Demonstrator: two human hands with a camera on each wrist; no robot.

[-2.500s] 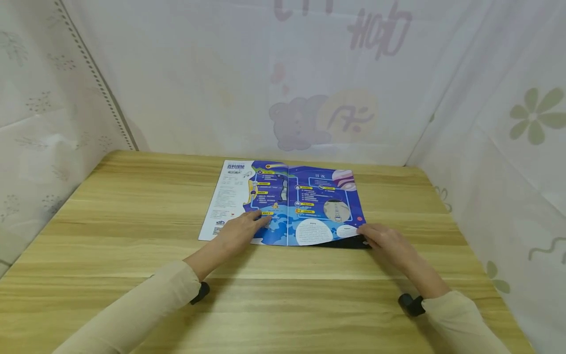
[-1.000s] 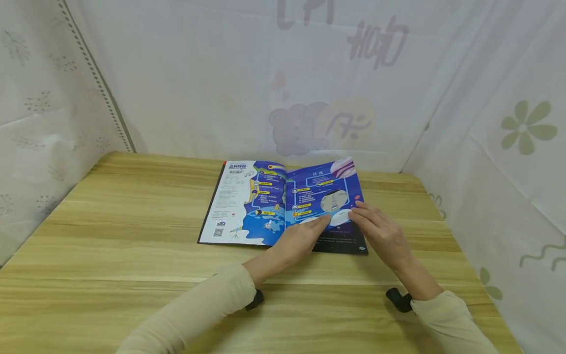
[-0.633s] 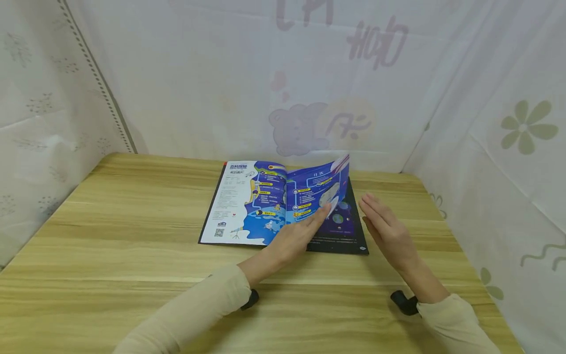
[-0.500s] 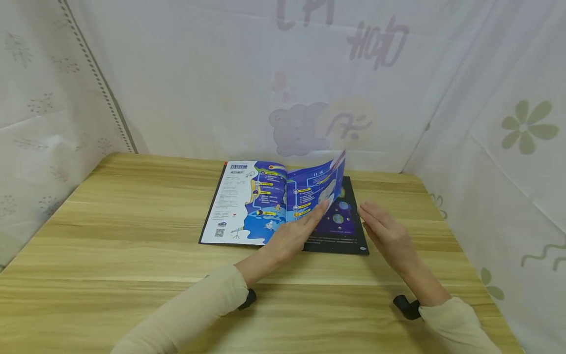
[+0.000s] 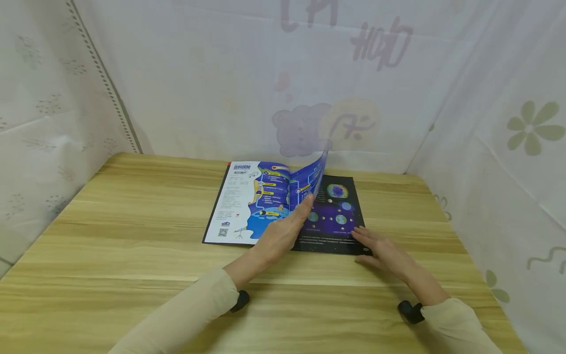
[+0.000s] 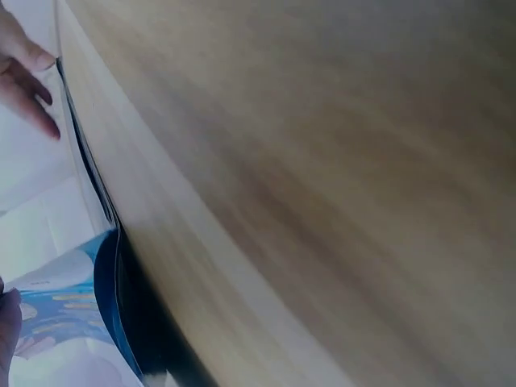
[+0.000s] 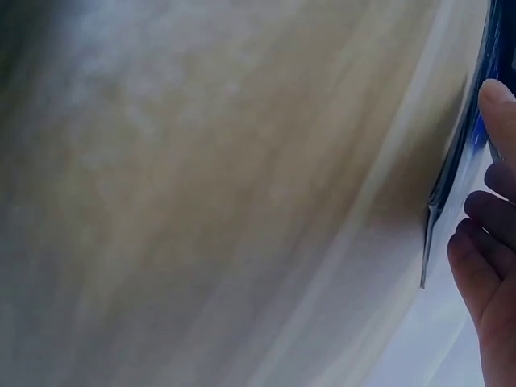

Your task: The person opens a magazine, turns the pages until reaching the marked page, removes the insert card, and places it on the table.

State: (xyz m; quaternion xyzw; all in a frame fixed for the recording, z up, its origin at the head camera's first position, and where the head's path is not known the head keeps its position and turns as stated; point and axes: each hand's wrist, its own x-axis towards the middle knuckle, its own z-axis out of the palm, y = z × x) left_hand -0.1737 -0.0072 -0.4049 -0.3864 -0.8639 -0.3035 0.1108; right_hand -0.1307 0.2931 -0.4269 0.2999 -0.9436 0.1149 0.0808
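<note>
Just lifted nearer to upright: the loose page (image 5: pixel 305 179), close to the middle of the head frame, no longer leaning well to the right as half a second ago. More bared as a result, on its right, the dark page (image 5: pixel 338 243) with printed planets; by judgement, a page turn about half made. Also changed: the right hand (image 5: pixel 391 253), now lower, at the bottom right corner of the magazine (image 5: pixel 240 196), perhaps to steady it. Place of that magazine: open on the table (image 5: pixel 132 206), centre of the frame, white left side flat. From the bottom left, a diagonal reach of the left forearm (image 5: pixel 181 309), with the left hand (image 5: pixel 276 241) on edge at the foot of the raised page; fingers narrow together, no telling whether pinching or merely pushing, with only one digit showing against the print at the lower left of the left wrist view. From the bottom right, an inward slant to the right hand; fingers extended, thumb apart, nothing in grasp, contact with the corner unclear.
</note>
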